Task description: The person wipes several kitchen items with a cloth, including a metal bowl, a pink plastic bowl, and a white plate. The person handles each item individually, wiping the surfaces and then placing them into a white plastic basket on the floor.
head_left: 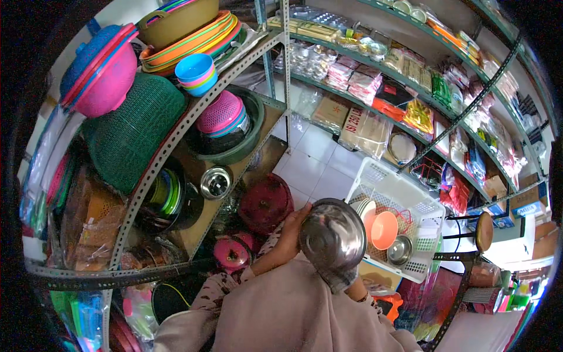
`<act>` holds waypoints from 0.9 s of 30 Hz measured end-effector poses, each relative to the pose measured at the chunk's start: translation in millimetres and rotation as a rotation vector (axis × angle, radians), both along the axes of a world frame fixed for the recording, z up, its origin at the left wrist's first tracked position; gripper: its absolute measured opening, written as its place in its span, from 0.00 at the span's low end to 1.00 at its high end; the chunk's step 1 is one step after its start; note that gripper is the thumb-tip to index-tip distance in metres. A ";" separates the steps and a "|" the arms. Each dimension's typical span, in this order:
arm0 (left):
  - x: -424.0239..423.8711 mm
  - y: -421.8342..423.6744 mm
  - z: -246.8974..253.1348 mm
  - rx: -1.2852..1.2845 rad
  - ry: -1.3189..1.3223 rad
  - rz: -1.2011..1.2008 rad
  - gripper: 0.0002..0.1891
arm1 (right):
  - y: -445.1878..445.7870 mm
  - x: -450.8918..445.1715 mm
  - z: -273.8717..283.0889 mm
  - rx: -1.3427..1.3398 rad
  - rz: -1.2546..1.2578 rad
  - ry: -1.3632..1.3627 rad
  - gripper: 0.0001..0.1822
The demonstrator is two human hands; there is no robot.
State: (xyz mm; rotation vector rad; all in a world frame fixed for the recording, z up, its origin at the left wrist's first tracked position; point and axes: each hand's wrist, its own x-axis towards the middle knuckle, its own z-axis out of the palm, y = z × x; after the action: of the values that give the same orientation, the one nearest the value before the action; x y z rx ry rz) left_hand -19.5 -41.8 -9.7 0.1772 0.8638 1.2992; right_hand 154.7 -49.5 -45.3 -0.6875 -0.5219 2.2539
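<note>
A shiny stainless-steel bowl [332,233] is in front of my chest, tilted with its rounded outside towards me. My left hand [292,231] grips its rim from the left. A crumpled grey cloth [339,278] lies against the bowl's lower edge. My right hand [355,288] is at this cloth, mostly covered by it and the bowl, with only the wrist area showing. Just beyond the bowl is a white plastic basket [424,268]. An orange bowl [384,230], a small metal bowl [400,250] and a stack of white dishes [363,210] are inside it.
On the left, a perforated metal rack [151,169] carries a green basket [136,127], blue bowls [196,74] and a small steel bowl [216,182]. Dark red lidded containers [266,202] stand below. Shelves of packaged goods [365,123] line the far side, beyond the tiled floor [314,149].
</note>
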 end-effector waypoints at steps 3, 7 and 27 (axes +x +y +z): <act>-0.1 -0.9 -7.4 -0.025 -0.027 0.054 0.17 | -5.6 3.8 -5.7 0.008 0.053 -0.059 0.18; -4.4 -4.3 -23.8 -0.032 -0.044 0.090 0.16 | -15.1 21.7 -6.4 0.022 0.108 -0.145 0.18; -211.0 -22.5 -158.6 -0.188 1.295 0.370 0.11 | 45.1 21.9 -6.4 0.247 0.065 -0.586 0.18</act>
State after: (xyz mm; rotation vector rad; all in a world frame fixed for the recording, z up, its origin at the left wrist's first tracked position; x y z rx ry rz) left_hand -230.5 -64.3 -168.4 0.7845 2.1810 1.3642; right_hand 176.6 -4.4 -51.7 -1.2157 -1.0938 1.9763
